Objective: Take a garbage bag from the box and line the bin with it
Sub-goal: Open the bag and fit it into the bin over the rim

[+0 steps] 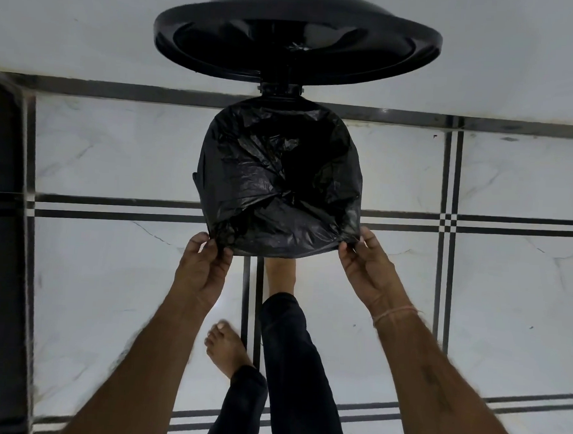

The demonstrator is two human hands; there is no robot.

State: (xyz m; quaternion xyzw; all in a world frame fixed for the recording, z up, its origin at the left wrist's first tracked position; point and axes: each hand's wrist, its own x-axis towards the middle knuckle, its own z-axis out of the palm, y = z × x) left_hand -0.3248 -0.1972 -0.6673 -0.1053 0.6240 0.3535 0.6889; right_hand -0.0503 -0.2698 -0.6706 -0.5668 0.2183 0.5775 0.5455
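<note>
We pinch the crinkled black plastic garbage bag (pixel 280 183) at the round black bin's (pixel 286 94) near rim, left hand (pixel 206 262) and right hand (pixel 364 264) well apart, each closed on the bag's edge.

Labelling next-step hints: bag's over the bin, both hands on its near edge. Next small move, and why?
Probably pull the near edge down over the rim. The bag already drapes the bin's mouth under the raised lid, but the left hand and right hand each pinch a corner at the front, where the plastic looks bunched, most at the left.
</note>
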